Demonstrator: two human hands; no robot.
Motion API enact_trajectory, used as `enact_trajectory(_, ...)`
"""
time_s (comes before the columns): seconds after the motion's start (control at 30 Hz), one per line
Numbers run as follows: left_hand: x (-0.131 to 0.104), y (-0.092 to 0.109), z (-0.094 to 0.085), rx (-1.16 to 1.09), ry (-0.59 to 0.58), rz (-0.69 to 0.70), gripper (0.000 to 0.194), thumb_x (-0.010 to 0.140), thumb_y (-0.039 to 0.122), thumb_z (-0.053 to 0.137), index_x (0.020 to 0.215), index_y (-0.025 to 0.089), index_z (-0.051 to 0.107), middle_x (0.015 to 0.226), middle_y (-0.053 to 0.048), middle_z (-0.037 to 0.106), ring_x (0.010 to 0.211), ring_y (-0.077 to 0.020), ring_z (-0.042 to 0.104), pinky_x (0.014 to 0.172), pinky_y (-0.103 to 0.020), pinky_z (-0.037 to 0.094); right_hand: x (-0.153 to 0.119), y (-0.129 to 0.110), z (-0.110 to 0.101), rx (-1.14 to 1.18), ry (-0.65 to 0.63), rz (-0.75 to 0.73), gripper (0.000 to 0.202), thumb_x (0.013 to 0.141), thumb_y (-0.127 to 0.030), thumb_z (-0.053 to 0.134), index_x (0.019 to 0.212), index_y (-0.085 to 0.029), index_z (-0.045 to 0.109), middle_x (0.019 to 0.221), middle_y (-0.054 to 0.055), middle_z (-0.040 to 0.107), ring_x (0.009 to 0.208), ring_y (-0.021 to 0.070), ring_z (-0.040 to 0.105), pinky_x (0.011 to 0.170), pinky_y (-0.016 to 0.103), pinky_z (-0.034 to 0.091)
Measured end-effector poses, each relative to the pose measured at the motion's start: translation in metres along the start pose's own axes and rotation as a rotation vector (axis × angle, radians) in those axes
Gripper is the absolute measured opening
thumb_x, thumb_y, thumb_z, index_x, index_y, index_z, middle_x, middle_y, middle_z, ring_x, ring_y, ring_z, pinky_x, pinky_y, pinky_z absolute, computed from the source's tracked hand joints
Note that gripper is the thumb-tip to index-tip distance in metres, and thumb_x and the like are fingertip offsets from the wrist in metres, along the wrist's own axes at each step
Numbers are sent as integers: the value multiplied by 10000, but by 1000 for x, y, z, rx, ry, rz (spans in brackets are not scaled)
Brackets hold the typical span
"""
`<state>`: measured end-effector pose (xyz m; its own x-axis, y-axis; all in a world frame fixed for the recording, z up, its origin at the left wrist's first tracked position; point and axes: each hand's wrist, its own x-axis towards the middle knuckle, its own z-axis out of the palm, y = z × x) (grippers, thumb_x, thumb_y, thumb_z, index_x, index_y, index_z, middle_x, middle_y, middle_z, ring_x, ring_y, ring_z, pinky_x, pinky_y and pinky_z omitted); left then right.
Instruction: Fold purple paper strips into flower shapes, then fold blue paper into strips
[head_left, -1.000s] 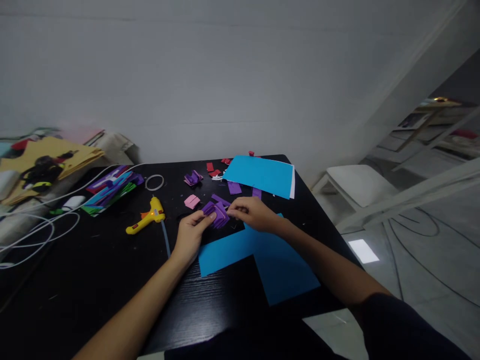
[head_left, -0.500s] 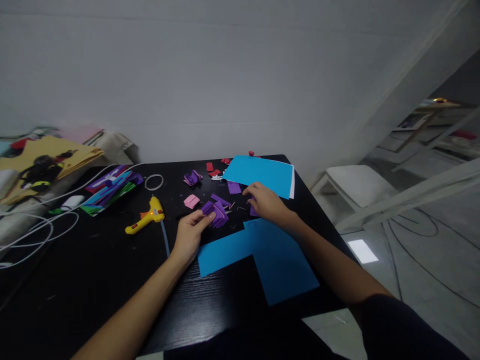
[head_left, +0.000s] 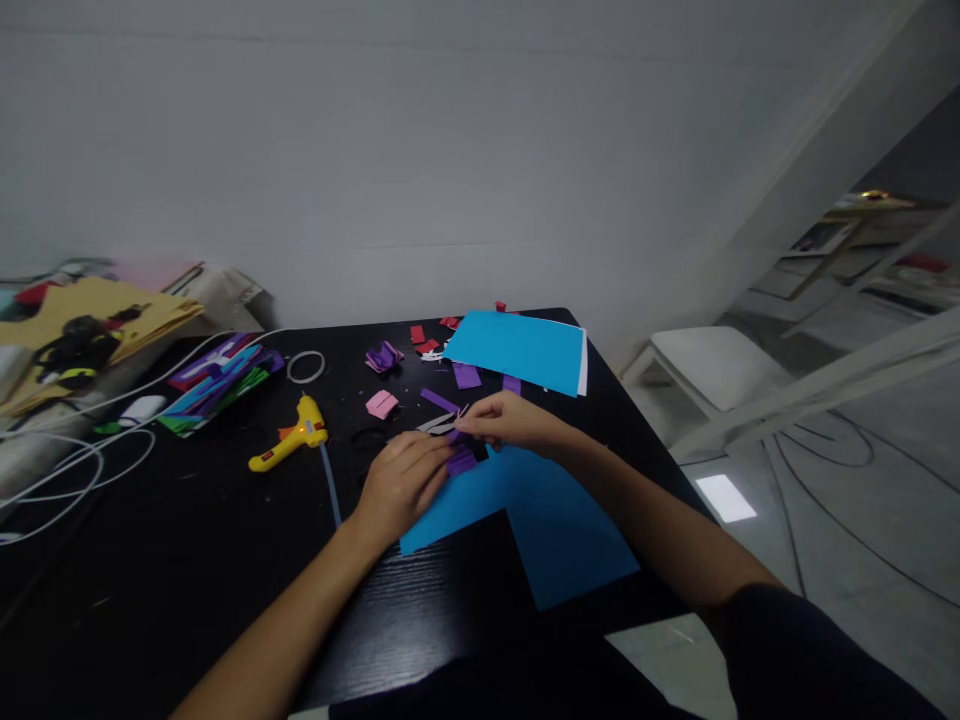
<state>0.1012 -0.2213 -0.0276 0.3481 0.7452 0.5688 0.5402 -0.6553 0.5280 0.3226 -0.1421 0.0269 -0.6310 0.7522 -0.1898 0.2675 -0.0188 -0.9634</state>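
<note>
Purple folded paper (head_left: 462, 461) shows beside the fingertips of my left hand (head_left: 403, 480), which is curled around its left side. My right hand (head_left: 510, 420) pinches at the upper edge of the purple paper, its thumb and fingers together. Scissors blades (head_left: 436, 424) lie just behind the two hands. A blue cut sheet (head_left: 562, 530) extends under and in front of the hands. Behind are a purple strip (head_left: 439, 401), a pink folded piece (head_left: 382, 404) and a purple and pink folded piece (head_left: 384, 357).
A yellow glue gun (head_left: 300, 435) lies left of my left hand. Farther back are a blue sheet (head_left: 517, 348), red scraps (head_left: 417, 335) and a tape ring (head_left: 306, 367). Coloured papers (head_left: 217, 380) and white cables (head_left: 97, 450) occupy the left. A white chair (head_left: 701, 365) stands at the right.
My left hand has turned palm down and moved slightly right with the purple paper. My right hand has moved left and toward me, to meet it. The scissors blades show more.
</note>
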Motion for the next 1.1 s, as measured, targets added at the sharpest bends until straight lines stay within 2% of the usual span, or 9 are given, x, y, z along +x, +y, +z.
enact_trajectory(0.1,2,1,-1,-17,19,-12,244,887,183,667,1090,258,778,1107,-97,776,1042,-268,683,967,-424,505,2,2,1,67,53,0,198,835,-347,769,829,-150,750,593,-31,590,518,85,521,477,205,415)
enact_trajectory(0.17,5,3,0,-74,94,-69,208,876,190,677,1041,256,787,1143,-102,760,1070,-270,673,979,-424,496,3,2,1,130,77,2,159,821,-302,778,860,-152,740,662,-2,663,576,106,604,530,221,486)
enact_trajectory(0.27,9,4,2,-221,234,-249,91,851,247,714,895,239,792,1130,-100,746,1047,-268,670,934,-392,504,3,1,3,207,112,-66,131,822,-262,767,894,-160,728,829,54,752,727,150,709,677,282,582)
enact_trajectory(0.37,13,1,4,-445,302,-489,140,785,341,784,756,205,766,879,-60,738,797,-215,655,733,-312,500,3,0,6,143,179,-168,129,881,-280,697,870,-158,738,841,72,760,770,166,728,723,307,598)
enact_trajectory(0.47,13,-4,5,-649,288,-653,235,762,401,809,724,178,746,637,2,629,593,-144,536,594,-262,413,4,3,10,11,249,-214,227,921,-344,652,831,-158,746,782,71,748,736,174,725,687,309,595)
enact_trajectory(0.63,12,-4,6,-768,279,-700,251,778,399,810,748,159,744,620,6,616,594,-127,522,599,-248,397,6,15,17,-77,238,-243,124,802,-261,768,875,-162,753,790,49,735,743,174,708,702,308,579)
enact_trajectory(0.73,14,-1,6,-777,266,-723,262,740,397,839,741,156,737,598,10,618,576,-120,523,586,-240,400,5,17,21,-70,186,-254,244,817,-217,732,1053,-158,743,794,29,718,722,157,682,670,288,557)
enact_trajectory(0.93,17,-2,6,-849,252,-783,308,665,386,895,777,158,722,657,8,674,580,-112,557,586,-227,443,1,14,27,-113,123,-298,416,872,-147,643,1285,-189,659,863,21,715,764,149,681,706,287,567)
enact_trajectory(1.1,15,-8,9,-1045,175,-876,318,682,336,898,903,154,759,894,-50,763,797,-157,688,788,-271,537,-1,12,26,-244,61,-386,460,921,-109,583,1365,-230,601,1001,43,741,892,171,711,803,327,590)
